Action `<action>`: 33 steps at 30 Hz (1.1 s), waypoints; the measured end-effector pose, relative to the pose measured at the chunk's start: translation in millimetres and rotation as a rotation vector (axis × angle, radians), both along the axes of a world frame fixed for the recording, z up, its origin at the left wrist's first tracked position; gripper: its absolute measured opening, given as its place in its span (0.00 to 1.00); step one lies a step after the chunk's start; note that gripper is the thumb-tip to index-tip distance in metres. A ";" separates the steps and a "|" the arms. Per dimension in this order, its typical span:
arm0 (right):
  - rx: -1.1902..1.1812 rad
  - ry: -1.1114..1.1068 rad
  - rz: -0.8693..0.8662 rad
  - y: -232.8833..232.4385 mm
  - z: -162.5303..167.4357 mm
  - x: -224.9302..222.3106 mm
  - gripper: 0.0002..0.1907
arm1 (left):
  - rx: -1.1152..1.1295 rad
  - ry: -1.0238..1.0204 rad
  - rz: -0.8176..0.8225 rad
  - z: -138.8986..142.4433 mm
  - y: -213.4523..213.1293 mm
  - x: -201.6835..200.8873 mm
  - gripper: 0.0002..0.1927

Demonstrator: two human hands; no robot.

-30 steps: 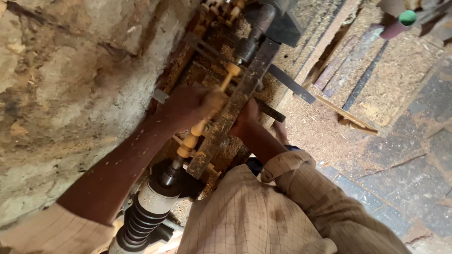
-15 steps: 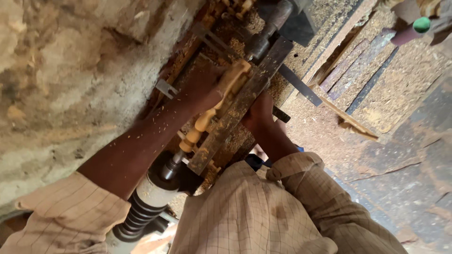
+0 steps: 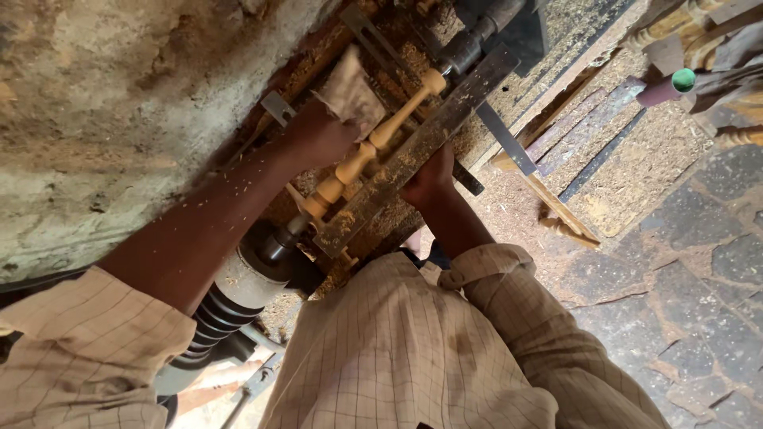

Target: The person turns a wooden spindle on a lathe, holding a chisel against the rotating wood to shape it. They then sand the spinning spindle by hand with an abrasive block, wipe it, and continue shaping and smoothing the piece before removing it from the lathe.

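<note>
Left hand [image 3: 318, 135] slid up; spindle [image 3: 373, 143] axis runs lower-left to upper-right.

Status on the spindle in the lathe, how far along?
Done: the spindle already shows beads and coves along its whole length, pale and clean. In hand: the left hand presses a sheet of sandpaper against it, while the right hand grips the tool rest. Left: it sits mounted between the motor and the tailstock, not yet taken off.
</note>
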State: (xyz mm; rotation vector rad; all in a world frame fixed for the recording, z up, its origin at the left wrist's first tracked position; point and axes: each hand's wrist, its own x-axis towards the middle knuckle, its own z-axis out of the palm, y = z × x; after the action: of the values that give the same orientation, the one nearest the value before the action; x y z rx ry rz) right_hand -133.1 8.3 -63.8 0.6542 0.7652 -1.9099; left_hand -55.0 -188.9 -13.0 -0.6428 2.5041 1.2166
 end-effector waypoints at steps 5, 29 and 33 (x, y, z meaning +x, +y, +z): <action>-0.106 0.035 -0.015 0.2 -2.7 0.4 0.27 | -0.405 0.027 -0.541 -10.5 -9.4 0.5 0.19; -0.030 0.056 -0.072 -0.4 12.0 -7.8 0.23 | -0.097 -0.088 -0.296 68.4 28.1 -61.4 0.13; 0.045 -0.021 -0.097 1.0 2.9 -14.5 0.20 | -0.017 -0.173 -0.217 70.8 25.2 -70.6 0.16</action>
State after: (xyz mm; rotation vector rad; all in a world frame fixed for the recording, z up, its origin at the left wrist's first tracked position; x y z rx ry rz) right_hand -147.6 9.3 -61.0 0.7501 0.7781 -1.9757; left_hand -125.6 -163.8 57.8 -0.4450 2.3699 1.0180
